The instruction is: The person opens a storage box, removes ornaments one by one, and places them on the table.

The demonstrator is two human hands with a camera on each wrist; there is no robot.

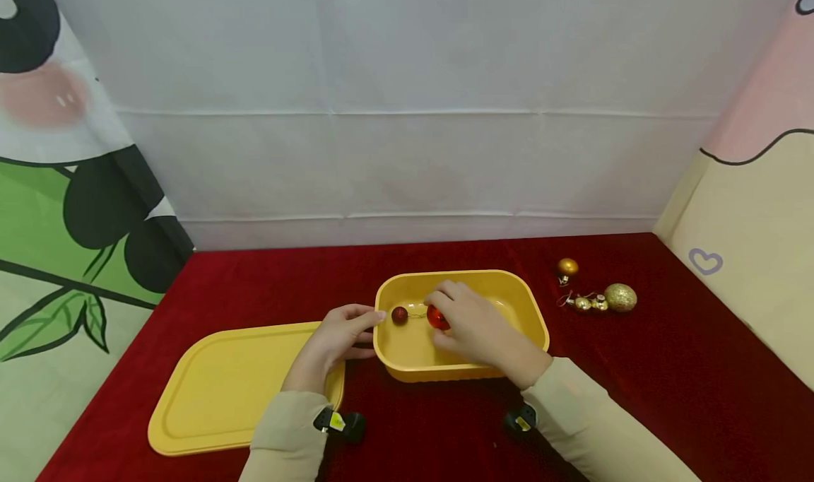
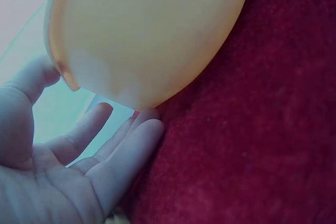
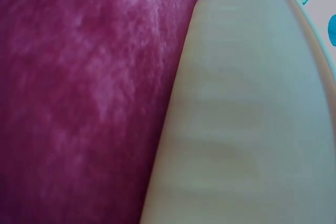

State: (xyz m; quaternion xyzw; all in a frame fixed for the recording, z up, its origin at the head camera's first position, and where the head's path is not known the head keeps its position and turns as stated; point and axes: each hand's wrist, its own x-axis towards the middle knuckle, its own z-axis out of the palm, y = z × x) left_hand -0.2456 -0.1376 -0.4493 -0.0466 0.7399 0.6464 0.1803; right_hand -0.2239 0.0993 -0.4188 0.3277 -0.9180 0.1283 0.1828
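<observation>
The yellow box (image 1: 407, 344), open-topped and round-cornered, stands upright on the surface (image 1: 286, 280). The glossy red bauble (image 1: 436, 318), pinched by fingers (image 1: 436, 300), sits inside its rim.

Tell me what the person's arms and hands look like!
The left sleeve and right sleeve are long and pale beige. By each wrist is a small black gadget with a yellow patch. The left fingers and right fingers wear no gloves.
</observation>
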